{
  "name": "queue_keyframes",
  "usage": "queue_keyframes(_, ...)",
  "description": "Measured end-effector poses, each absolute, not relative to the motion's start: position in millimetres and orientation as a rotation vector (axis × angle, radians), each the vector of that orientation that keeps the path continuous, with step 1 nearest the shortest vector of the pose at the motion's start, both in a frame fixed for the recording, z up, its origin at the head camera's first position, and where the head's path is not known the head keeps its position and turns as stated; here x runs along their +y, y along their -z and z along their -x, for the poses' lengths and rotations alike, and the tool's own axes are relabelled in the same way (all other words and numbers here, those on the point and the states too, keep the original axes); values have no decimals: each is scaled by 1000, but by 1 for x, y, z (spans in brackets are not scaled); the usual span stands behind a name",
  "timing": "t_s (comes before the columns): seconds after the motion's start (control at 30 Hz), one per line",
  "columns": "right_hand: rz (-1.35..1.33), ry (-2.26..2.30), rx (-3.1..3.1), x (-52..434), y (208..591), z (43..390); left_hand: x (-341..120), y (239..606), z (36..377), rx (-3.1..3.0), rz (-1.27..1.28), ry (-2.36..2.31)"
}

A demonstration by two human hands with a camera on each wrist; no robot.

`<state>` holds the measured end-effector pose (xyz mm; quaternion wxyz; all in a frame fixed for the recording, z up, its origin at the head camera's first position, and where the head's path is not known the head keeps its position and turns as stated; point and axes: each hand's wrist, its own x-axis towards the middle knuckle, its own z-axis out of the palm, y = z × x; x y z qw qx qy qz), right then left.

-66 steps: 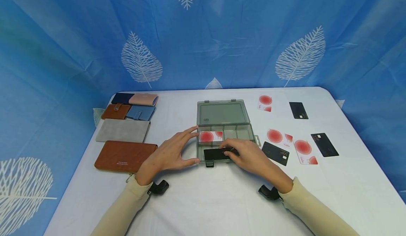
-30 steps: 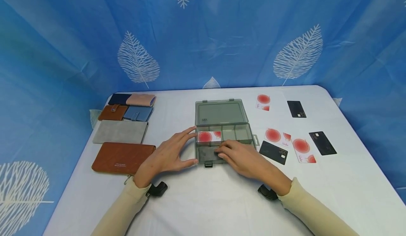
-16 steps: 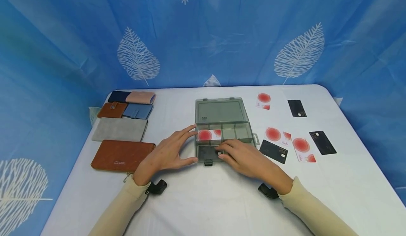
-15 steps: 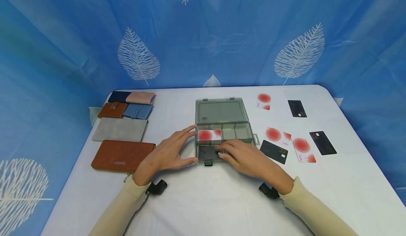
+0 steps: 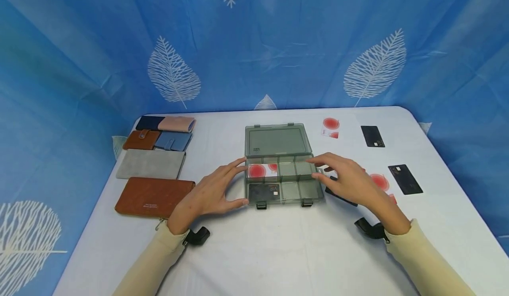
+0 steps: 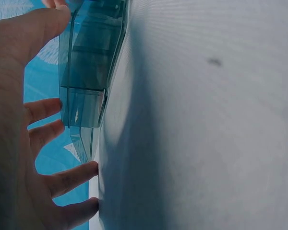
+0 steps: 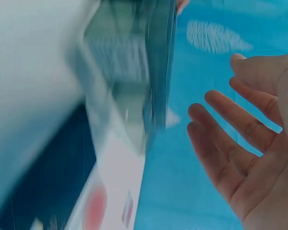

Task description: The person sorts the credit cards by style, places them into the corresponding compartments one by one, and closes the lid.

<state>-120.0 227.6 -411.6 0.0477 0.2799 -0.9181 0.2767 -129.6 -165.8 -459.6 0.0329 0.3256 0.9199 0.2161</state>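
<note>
An open grey see-through compartment box (image 5: 296, 191) lies mid-table with its lid (image 5: 277, 139) flat behind it. A white card with a red disc (image 5: 260, 170) lies in the back left compartment, and a black VIP card (image 5: 264, 192) lies in the front left one. My left hand (image 5: 228, 184) touches the box's left side with straight fingers and thumb; the left wrist view shows this hand (image 6: 19, 124) against the box wall (image 6: 89, 72). My right hand (image 5: 324, 168) hovers at the box's right end, fingers spread, holding nothing. The right wrist view shows its bare palm (image 7: 245, 148).
Several wallets lie at the left: a long brown one (image 5: 155, 197), a grey one (image 5: 151, 163), a blue one (image 5: 173, 140). Right of the box are loose cards: black ones (image 5: 374, 136) (image 5: 404, 179), a white-red one (image 5: 331, 128), others partly under my right hand.
My right hand left the black card lying in the front left compartment and moved right to the box's right end. The left hand has stayed in place.
</note>
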Motion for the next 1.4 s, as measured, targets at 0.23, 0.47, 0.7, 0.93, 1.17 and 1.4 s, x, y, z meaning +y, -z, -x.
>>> queue_keyframes(0.23, -710, -774, -2905, 270, 407, 123, -166, 458, 129, 2830, -980, -670)
queue_keyframes(0.47, -610, -770, -2981, 304, 417, 127, -164, 459, 130, 2829, -992, -676)
queue_keyframes(0.7, -577, -794, -3029, 323, 431, 128, -163, 460, 129, 2817, -983, -689)
queue_keyframes(0.93, -475, -687, -3140, 329, 438, 129, -164, 459, 130, 2827, -982, -684)
queue_keyframes(1.17, -408, -636, -3203, 335, 438, 129, -164, 459, 131, 2832, -992, -681)
queue_keyframes(1.4, -386, -637, -3231, 337, 438, 133, -165, 458, 130, 2830, -999, -683)
